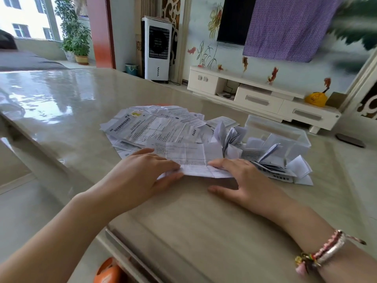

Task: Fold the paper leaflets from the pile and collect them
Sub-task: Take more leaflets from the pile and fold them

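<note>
Beaded bracelets (326, 250) sit on the right wrist, nearest the lens. Right hand (242, 180) lies flat on the bench (183, 221), fingers straight, fingertips pressing the near edge of a leaflet (189, 158); thumb spread out on the bench below the paper. Left hand (140, 176) holds the same leaflet's left end: fingers on top, thumb along the near folded edge, a loose pinching grip, not fully closed. Leaflet is partly folded, near flap doubled over between the two hands. Just beyond the grip, touching the leaflet's far edge, spreads the pile of unfolded leaflets (151, 127). Right of the grip, folded leaflets (275, 160) lie heaped, some spilling onto the bench, some inside a clear plastic box (285, 129). Orange object (108, 272) shows below the bench edge, too cropped to identify.
</note>
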